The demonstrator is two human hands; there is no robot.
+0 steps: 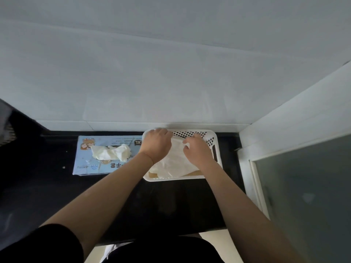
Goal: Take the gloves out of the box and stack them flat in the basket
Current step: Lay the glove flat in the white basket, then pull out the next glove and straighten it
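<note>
A pale blue glove box (pixel 106 155) lies flat on the black counter (pixel 57 186), near its back edge, with crumpled white gloves (pixel 112 152) bunched out of its top opening. Just beside it, toward the counter's right end, sits a white perforated basket (pixel 210 141) holding a flat layer of white gloves (pixel 174 164).

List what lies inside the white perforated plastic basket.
White perforated plastic basket holds translucent white gloves, pinched by the left hand and right hand. How many gloves lie below is hidden.
</note>
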